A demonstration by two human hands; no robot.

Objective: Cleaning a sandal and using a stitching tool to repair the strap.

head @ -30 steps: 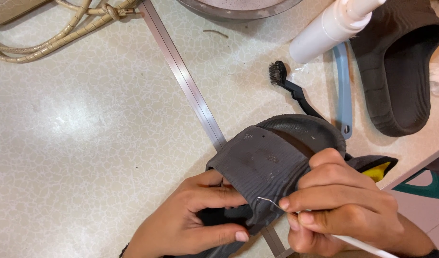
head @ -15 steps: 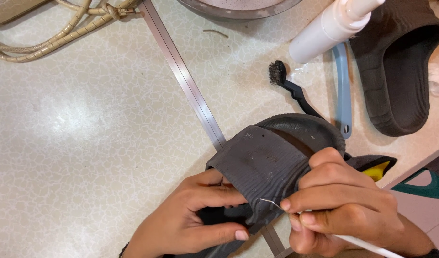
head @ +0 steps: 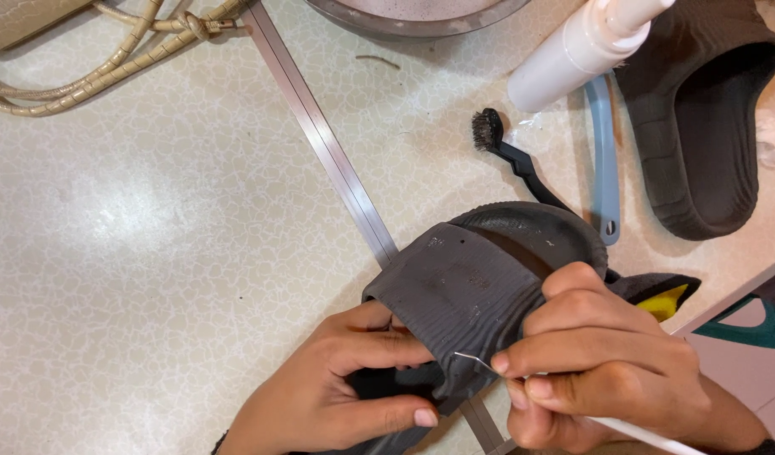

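From my remote seat I see a pale, crackle-patterned floor (head: 151, 253) filling the view, crossed by a metal strip (head: 320, 135) running from 12 o'clock down toward 5 o'clock. At 12 o'clock sits the rim of a metal basin (head: 412, 13). At 10 o'clock lie the beige cord handles of a bag (head: 92, 67). At 2 o'clock a dark slide sandal (head: 707, 126) rests apart, sole side down, with a white bottle (head: 573, 55) leaning in just beside it. Below the bottle a light blue handle (head: 605, 160) lies along the floor, and a small black brush (head: 509, 152) lies next to it, bristles toward 12 o'clock.

Low in the centre, at about 5 o'clock, is the dark grey slide sandal (head: 471, 286) I am working on, tilted up off the floor with its ribbed strap facing me. My left hand (head: 337, 396) grips it from below at 6 o'clock, fingers curled around the strap's edge, thumb pressed against it. My right hand (head: 606, 371) is at 4 o'clock, closed over the sandal's side, fingertips pinching a thin wire hook (head: 476, 362) whose tip touches the strap, and a white stick (head: 648, 434) runs out from under that hand. A yellow patch (head: 665, 302) shows behind the knuckles.
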